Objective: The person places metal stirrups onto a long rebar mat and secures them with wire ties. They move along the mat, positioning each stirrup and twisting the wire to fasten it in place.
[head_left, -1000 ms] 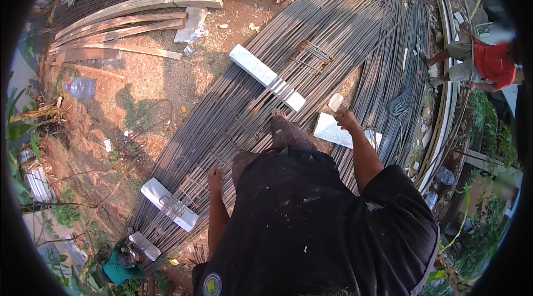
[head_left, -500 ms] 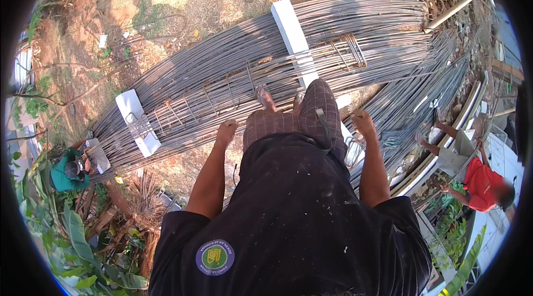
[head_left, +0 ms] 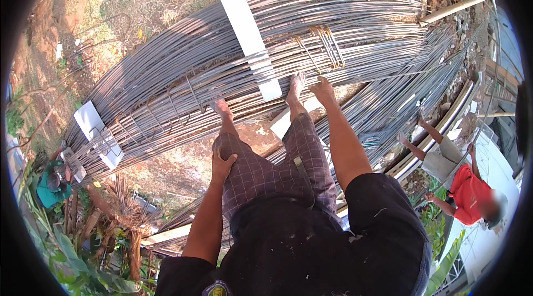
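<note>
Your right hand (head_left: 325, 93) is extended ahead of your body, low over the near side of the steel reinforcing bars (head_left: 361, 4). Its fingers are bent and partly spread; you cannot tell from this view whether the fingertips touch or grip anything. The group of bent steel stirrups (head_left: 331, 46) lies on the bars just beyond this hand, with the end of one stirrup near its fingertips.

Your left hand (head_left: 223, 167) lies on the knee of your plaid shorts (head_left: 250, 168), thumb spread from the fingers, and carries nothing. Ahead and to the left of it, rectangular stirrup frames (head_left: 149, 115) stand spaced out along the bars.

Your right foot (head_left: 297, 86) rests on the bars just left of the right hand; your left foot (head_left: 222, 109) is ahead of the left hand. The long white block (head_left: 241, 21) lies farther ahead, to the left of the right hand, with several near bars crossing over it. A second white block (head_left: 89, 118) sits well to the left of the left hand. Far right of the right hand, a co-worker in a red shirt (head_left: 469, 193) is visible.
</note>
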Demonstrator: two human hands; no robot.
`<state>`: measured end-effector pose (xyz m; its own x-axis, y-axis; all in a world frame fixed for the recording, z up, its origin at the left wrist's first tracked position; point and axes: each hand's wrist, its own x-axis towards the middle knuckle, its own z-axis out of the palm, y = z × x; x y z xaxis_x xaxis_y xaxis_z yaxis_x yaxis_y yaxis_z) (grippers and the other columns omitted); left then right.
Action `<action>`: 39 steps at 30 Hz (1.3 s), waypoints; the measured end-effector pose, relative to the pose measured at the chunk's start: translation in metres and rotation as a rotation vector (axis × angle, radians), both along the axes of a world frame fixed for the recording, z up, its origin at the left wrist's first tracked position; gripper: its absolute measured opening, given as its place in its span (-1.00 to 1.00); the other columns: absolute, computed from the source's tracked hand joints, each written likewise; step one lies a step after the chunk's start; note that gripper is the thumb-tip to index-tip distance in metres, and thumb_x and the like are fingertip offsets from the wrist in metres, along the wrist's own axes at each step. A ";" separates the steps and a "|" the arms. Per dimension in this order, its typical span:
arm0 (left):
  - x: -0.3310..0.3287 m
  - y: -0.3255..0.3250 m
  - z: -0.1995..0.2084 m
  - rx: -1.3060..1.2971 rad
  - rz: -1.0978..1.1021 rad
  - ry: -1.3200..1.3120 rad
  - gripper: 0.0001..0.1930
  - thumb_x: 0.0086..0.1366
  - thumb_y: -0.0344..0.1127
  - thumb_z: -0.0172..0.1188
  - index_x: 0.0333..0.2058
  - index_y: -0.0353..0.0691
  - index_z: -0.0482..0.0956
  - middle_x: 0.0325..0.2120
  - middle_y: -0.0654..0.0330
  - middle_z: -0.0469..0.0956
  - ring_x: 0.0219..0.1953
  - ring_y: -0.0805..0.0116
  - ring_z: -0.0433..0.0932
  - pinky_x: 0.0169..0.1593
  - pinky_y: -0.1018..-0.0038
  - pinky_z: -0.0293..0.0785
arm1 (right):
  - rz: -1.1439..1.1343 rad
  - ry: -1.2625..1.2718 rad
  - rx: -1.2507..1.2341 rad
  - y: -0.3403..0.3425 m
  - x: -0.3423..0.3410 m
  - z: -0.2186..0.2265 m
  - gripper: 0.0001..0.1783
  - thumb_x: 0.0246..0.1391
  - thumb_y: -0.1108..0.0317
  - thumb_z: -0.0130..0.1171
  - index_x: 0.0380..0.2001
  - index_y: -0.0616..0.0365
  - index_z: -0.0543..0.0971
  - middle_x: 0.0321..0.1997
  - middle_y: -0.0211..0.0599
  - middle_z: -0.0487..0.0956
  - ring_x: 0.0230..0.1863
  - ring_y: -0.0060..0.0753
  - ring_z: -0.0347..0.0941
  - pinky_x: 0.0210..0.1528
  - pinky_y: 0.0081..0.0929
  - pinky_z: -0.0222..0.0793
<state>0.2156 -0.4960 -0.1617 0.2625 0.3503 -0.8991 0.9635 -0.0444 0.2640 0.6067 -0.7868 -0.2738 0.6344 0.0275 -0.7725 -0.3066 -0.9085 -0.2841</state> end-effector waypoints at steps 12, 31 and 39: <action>0.055 -0.096 -0.075 0.101 -0.381 0.418 -0.07 -0.02 0.06 0.44 0.31 -0.11 0.27 0.34 -0.15 0.14 0.31 -0.24 0.19 0.30 0.02 0.24 | 0.037 -0.379 -0.274 0.019 0.085 -0.180 0.32 -0.21 -0.15 0.47 0.44 0.20 -0.06 0.41 0.20 0.08 0.45 0.13 -0.01 0.47 -0.07 -0.06; 0.024 -0.087 -0.088 0.142 -0.395 0.370 -0.28 0.02 0.03 0.36 0.16 -0.12 0.48 0.28 -0.06 0.28 0.26 -0.19 0.28 0.26 0.03 0.30 | 0.046 -0.465 -0.346 0.037 0.083 -0.189 0.29 -0.27 -0.15 0.45 0.39 0.16 -0.04 0.28 0.10 0.15 0.35 0.07 0.00 0.38 0.00 -0.01; 0.018 -0.086 -0.090 0.152 -0.405 0.361 -0.31 0.05 0.03 0.33 0.16 -0.11 0.49 0.29 -0.03 0.27 0.29 -0.12 0.26 0.25 -0.01 0.30 | 0.154 -0.394 -0.458 0.051 0.084 -0.192 -0.31 -0.08 -0.04 0.34 0.08 0.04 0.42 0.08 -0.27 0.49 0.20 -0.17 0.32 0.26 -0.07 0.17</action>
<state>0.2338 -0.5816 -0.2516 0.0883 0.4183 -0.9040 0.8896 -0.4415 -0.1174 0.6903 -0.7354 -0.4654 0.8893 -0.1370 -0.4362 -0.1134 -0.9903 0.0798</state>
